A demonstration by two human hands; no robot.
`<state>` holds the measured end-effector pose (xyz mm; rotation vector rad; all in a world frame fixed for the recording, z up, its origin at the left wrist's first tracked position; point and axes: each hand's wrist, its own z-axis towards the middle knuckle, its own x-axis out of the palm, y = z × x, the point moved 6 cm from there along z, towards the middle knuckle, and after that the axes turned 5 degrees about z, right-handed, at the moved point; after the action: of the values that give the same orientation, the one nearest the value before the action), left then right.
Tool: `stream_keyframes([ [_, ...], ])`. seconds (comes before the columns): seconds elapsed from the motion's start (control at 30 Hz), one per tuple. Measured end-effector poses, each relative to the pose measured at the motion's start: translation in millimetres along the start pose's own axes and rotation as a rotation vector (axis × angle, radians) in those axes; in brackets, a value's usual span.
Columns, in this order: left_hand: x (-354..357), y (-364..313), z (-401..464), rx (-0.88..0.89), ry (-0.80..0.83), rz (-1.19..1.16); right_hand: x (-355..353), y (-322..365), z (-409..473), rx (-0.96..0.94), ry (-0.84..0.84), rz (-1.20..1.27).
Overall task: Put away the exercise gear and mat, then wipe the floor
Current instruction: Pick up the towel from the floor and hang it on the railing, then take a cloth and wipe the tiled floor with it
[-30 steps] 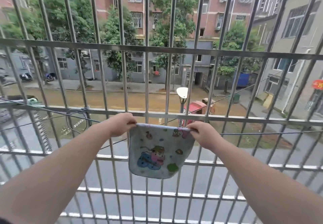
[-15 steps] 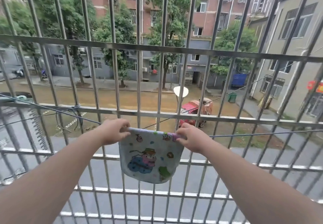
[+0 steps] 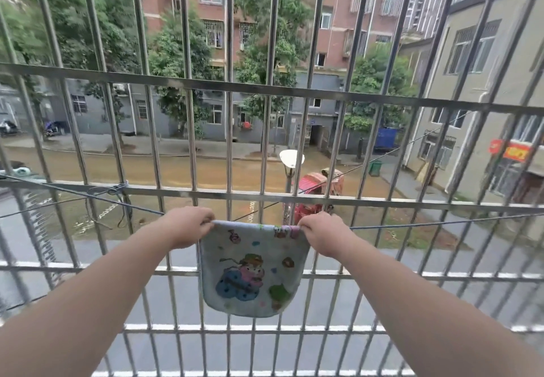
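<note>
1. A barred balcony grille (image 3: 265, 197) faces a wet street and brick blocks; a thin clothesline (image 3: 412, 225) runs across in front of the bars, left to right.
2. My small cartoon-print cloth (image 3: 250, 270) hangs folded over that line, near the centre, low against the bars.
3. My left hand (image 3: 188, 228) pinches its top left corner; my right hand (image 3: 321, 233) pinches the top right corner. Both grips are curled tight on the hem.
4. Since a second ago the top edge has been drawn straighter along the line, and my view has tipped slightly.
5. I judge the wiping done and the cloth set to dry.
</note>
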<state>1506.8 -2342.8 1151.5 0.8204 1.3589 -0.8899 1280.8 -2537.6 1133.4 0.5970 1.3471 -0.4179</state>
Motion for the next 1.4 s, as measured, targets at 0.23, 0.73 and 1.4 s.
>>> stream_keyframes([
  [0.23, -46.1, -27.6, -16.8, 0.193, -0.199, -0.19, -29.5, 23.3, -35.3, 0.084, -0.244, 0.083],
  [0.73, 31.9, -197.1, -112.7, 0.896, -0.248, -0.109, 12.7, 47.2, -353.2, 0.722, -0.423, 0.022],
  [1.4, 152.2, -557.9, -608.6, 1.938, 0.207, -0.132, 98.1, 162.0, -948.1, 1.877, -0.596, -0.001],
])
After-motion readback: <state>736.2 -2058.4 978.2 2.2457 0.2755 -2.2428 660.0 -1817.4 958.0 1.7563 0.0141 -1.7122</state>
